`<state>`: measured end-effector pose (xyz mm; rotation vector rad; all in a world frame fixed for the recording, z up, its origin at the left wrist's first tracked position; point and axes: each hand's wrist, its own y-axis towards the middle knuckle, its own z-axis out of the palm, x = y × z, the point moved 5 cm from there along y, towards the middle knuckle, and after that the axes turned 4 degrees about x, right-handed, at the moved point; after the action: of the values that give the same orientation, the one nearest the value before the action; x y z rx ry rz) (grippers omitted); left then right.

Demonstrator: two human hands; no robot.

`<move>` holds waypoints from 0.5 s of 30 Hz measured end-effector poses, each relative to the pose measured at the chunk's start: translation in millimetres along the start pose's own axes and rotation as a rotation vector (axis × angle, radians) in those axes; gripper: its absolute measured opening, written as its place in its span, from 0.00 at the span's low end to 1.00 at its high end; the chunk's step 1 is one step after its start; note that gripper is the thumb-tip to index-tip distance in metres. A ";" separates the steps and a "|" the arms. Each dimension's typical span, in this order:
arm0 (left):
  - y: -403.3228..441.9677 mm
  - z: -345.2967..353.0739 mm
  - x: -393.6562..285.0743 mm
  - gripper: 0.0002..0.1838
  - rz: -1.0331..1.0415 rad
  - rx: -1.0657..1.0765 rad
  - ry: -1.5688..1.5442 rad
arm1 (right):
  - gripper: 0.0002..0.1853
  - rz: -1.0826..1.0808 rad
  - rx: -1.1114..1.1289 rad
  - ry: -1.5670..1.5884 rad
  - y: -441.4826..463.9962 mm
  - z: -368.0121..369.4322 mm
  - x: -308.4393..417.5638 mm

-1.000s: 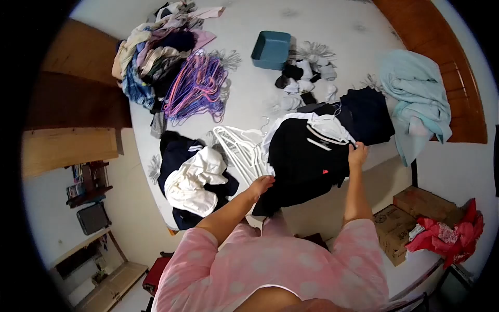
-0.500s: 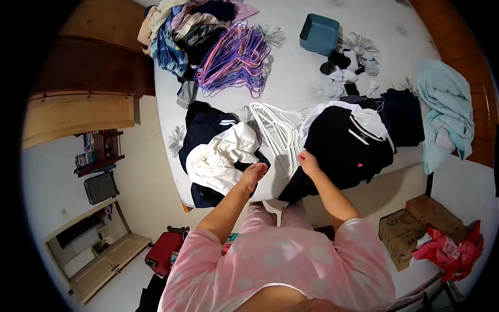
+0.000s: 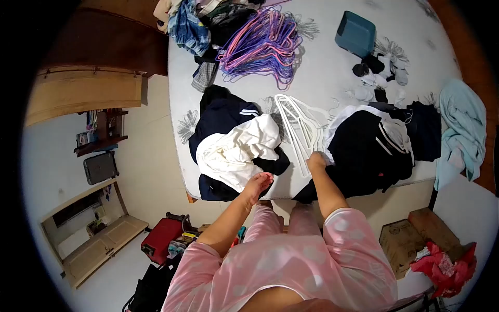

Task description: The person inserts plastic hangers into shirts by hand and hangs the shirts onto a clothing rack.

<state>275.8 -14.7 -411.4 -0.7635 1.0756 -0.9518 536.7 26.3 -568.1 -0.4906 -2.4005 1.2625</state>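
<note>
My left hand (image 3: 258,184) is held palm up with its fingers apart and nothing in it, at the near edge of the white garment (image 3: 236,148) on a dark clothes pile (image 3: 218,114). My right hand (image 3: 316,160) is at the lower end of the white hangers (image 3: 299,125), beside the black garment (image 3: 353,151); its fingers are bent, and whether it grips anything is too small to tell. The black garment lies over white clothing on the bed.
Purple and pink hangers (image 3: 262,47) lie at the back, beside mixed clothes (image 3: 189,28). A teal bin (image 3: 355,34), socks (image 3: 382,73), dark folded clothes (image 3: 425,130) and a light blue cloth (image 3: 460,125) are farther right. Cardboard boxes (image 3: 400,242) and a red suitcase (image 3: 162,239) stand below.
My right hand has left the far side of the black garment and moved left to the white hangers. My left hand has come away from the garment and opened. The view has shifted left.
</note>
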 end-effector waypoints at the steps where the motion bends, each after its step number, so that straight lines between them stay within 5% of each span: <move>1: -1.8 -1.3 1.1 0.09 0.004 0.016 -0.005 | 0.27 0.027 -0.049 0.015 1.3 -0.1 -0.2; 7: -11.9 -12.2 2.3 0.10 -0.007 0.000 -0.007 | 0.21 0.229 -0.282 0.105 11.2 -7.5 -13.1; 11: -23.0 -12.5 -4.0 0.10 0.010 0.020 0.000 | 0.21 0.081 -0.256 0.109 -4.6 -26.4 -3.5; 15: -31.8 -12.6 -11.3 0.09 0.031 0.040 -0.017 | 0.16 -0.238 -0.496 0.515 -29.8 -48.6 29.5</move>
<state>253.7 -18.0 -383.2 -0.7190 1.0480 -0.9369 530.9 58.3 -512.8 -0.5618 -2.2129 0.3657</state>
